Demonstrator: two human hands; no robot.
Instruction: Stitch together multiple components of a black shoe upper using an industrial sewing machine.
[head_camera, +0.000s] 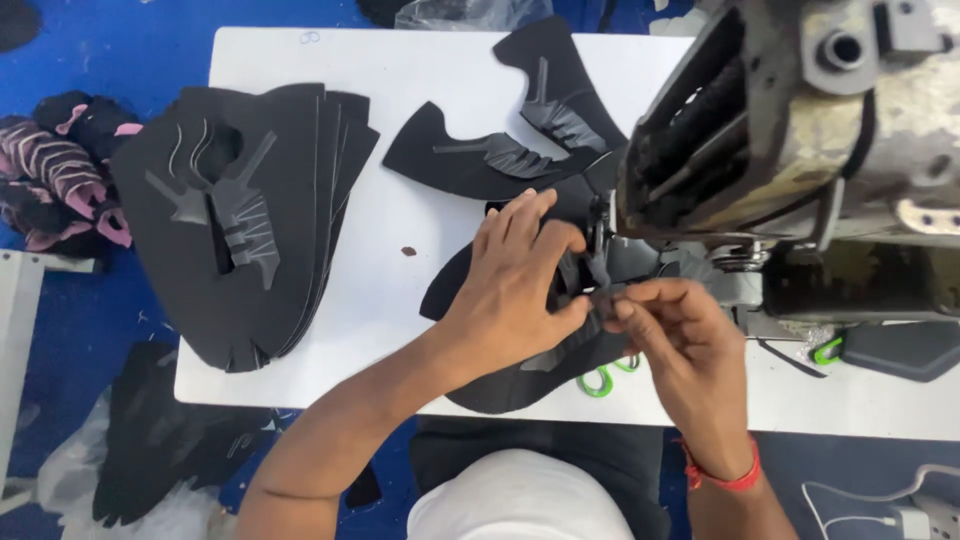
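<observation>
1. White worktable (400, 150) over a blue floor carries our work.
2. We hold the black fabric panel (500, 385) under the sewing machine (800, 130); its long axis runs left to right.
3. Our left hand (515, 285) presses it flat, fingers together.
4. Our right hand (680, 335) pinches its grey strip just right of the left hand's fingertips.
5. A matte black stack (250, 220) lies far left.
</observation>
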